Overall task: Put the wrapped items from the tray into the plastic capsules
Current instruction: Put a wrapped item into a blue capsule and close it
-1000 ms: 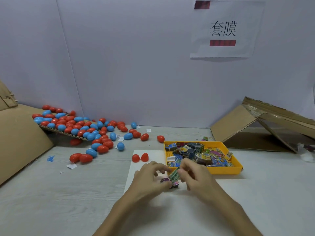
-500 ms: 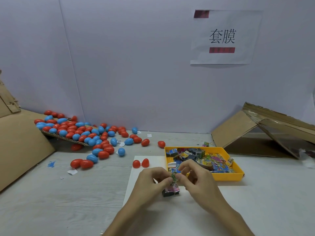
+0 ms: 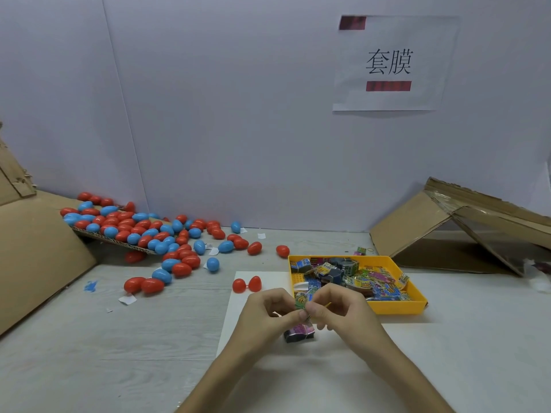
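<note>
My left hand (image 3: 269, 315) and my right hand (image 3: 343, 308) meet above a white sheet (image 3: 298, 368), both pinching one small green wrapped item (image 3: 301, 302) between their fingertips. Under them on the sheet lies a dark and pink wrapped item (image 3: 299, 333). An open red capsule (image 3: 247, 284), its two halves side by side, sits at the sheet's far left corner. The yellow tray (image 3: 396, 307), just right of my hands, holds several colourful wrapped items.
A heap of several red and blue capsules (image 3: 143, 231) spreads over a cardboard flap and the table at the left. A cardboard sheet (image 3: 35, 257) leans at far left. A flattened cardboard box (image 3: 465, 231) lies behind the tray. Paper scraps dot the table.
The hands have drawn closer together around the green wrapped item, which now looks smaller and more folded. The view has tilted slightly.
</note>
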Available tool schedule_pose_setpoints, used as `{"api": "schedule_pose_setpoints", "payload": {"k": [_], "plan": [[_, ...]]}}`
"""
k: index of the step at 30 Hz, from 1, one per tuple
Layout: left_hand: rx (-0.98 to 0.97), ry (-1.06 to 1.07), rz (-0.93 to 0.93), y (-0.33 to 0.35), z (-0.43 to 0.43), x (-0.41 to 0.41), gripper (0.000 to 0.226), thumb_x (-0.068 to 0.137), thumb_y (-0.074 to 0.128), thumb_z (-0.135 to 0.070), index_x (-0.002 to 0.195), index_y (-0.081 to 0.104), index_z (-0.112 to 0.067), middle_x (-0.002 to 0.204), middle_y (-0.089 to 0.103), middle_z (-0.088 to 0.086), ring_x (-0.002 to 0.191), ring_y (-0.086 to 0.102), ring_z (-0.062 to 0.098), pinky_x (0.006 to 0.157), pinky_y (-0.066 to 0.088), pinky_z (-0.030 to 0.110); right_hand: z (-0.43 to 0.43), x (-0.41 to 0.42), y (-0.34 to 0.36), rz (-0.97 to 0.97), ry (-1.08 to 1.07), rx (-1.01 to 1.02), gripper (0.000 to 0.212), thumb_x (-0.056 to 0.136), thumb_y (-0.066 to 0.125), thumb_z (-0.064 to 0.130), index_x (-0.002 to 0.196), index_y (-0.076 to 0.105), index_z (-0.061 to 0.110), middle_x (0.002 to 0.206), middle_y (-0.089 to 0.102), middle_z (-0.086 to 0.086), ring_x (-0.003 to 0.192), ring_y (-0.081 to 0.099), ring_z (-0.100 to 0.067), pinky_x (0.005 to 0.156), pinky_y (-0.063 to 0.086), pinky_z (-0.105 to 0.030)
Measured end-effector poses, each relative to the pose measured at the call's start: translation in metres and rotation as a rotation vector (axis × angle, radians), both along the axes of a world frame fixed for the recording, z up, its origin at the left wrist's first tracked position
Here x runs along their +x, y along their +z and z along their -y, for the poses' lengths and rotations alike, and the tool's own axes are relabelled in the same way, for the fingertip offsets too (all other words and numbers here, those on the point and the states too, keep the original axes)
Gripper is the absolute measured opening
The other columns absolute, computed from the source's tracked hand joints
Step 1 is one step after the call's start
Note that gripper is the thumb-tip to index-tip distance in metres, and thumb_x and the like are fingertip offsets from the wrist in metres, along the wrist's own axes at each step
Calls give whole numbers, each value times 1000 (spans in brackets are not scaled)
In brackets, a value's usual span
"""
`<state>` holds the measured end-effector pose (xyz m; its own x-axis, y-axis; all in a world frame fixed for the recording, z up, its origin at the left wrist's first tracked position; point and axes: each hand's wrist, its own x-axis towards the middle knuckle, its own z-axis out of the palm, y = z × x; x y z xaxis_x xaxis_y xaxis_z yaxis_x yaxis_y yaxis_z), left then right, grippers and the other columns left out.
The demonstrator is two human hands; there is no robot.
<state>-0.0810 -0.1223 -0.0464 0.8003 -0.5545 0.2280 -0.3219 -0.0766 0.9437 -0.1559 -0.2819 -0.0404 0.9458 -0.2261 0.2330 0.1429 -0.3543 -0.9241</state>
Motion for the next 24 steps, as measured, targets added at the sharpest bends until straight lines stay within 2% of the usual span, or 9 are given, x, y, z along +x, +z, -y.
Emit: {"api": "schedule_pose_setpoints", "payload": {"k": [3,7,11,13,15,20,24], "plan": [[-11,-9,-4,0,1,-1,11,81,79,-21,74,71,-22,74,74,-5,75,72,12,68,55,18,-1,0,1,-46,16,27,8,87,71,27,85,69,19,76,71,4,65,63,-7,59,47,-14],[-13,-11,-4,0,1,0,10,79,81,-23,76,71,-23,78,75,-6,79,73,12,71,57,20,-1,-2,3,-39,19,73,8,85,75,20,78,70,20,71,68,5,65,60,-5,58,47,-19],[-24,-36,-22,1,1,-1,22,71,79,-40,78,71,-21,80,76,-3,80,73,15,73,59,24,0,-3,5,-17,27,138,9,82,76,12,78,69,14,72,68,1,68,61,-9,58,47,-22],[-19,-48,-26,0,1,-2,15,78,78,-36,78,71,-22,81,75,-1,82,72,15,74,58,23,1,-3,6,-3,31,167,9,81,76,10,78,69,14,73,67,-1,69,61,-10,58,47,-21],[-14,-48,-21,-1,1,-2,10,89,72,-23,79,71,-21,81,74,0,82,70,15,73,56,20,1,-3,6,-4,32,181,10,81,77,10,76,69,15,72,66,-1,68,61,-9,59,48,-20],[-24,-47,-20,1,-1,-2,18,94,65,-14,77,72,-17,73,69,-4,73,64,5,68,51,16,0,-4,7,-33,94,200,13,77,77,28,71,70,19,66,61,2,63,55,-7,59,47,-21],[-64,-42,-25,1,-3,0,20,94,63,-11,76,71,-15,72,68,-3,68,61,3,64,48,14,-1,-2,6,-45,117,268,29,72,72,43,75,73,13,62,57,0,60,48,-10,59,43,-22]]}}
